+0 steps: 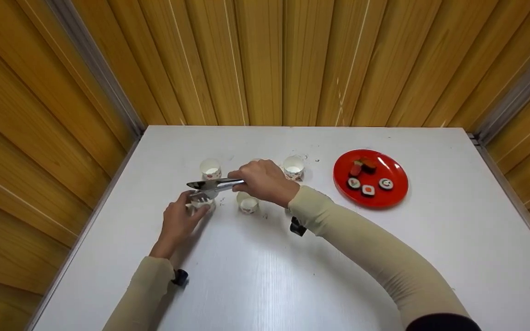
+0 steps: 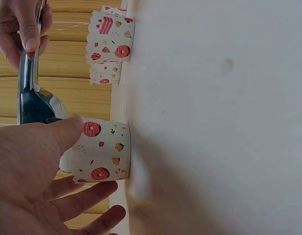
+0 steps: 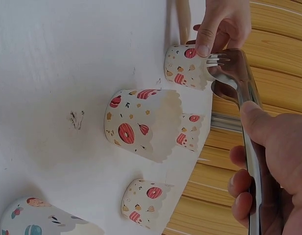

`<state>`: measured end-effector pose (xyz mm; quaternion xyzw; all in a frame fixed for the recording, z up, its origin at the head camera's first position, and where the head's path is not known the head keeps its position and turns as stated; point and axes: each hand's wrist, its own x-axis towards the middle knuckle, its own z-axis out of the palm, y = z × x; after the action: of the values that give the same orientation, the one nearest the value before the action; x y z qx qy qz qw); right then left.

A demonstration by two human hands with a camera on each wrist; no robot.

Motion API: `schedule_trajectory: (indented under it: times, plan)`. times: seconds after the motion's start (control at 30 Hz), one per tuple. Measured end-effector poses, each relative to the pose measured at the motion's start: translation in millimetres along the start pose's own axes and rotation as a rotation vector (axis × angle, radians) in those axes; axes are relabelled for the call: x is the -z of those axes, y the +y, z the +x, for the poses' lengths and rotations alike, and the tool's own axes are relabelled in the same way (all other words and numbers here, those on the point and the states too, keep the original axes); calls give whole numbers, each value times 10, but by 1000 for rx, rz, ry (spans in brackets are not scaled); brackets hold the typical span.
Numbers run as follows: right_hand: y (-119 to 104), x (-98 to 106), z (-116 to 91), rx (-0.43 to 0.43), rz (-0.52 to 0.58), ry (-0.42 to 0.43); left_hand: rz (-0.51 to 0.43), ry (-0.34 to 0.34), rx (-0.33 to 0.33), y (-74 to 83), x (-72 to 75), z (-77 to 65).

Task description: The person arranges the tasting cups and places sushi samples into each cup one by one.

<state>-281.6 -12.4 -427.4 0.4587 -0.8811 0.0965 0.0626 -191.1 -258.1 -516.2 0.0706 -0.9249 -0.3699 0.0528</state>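
Note:
My left hand (image 1: 178, 225) pinches a paper baking cup (image 2: 104, 154) with pink donut prints between thumb and fingers, and the cup stands upright on the white table. In my right hand (image 1: 267, 181) are metal serving tongs (image 1: 219, 184), gripped by the handle. One arm of the tongs ends in fork tines (image 3: 218, 59), the other in a broad, flat blade. These ends hang over the mouth of the held cup, close to my left thumb. Any food between the ends is hidden from sight.
More printed baking cups stand around: a back-left cup (image 1: 210, 170), a front-middle cup (image 1: 248, 203) and a back-right cup (image 1: 294, 169), others partly hidden by my right arm. A red plate (image 1: 394, 198) on the right bears several sushi pieces (image 1: 368, 190). Wooden panels (image 1: 306, 64) rise behind.

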Motion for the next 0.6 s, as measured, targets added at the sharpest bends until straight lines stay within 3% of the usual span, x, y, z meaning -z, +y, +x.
schedule_trajectory:
  times: [0.33, 0.6]
  plan:
    - [19, -15, -24, -3, 20, 5, 25, 19, -39, -25, -12, 9]
    - [34, -3, -34, -6, 35, -3, 16, 20, -20, -20, -15, 9]
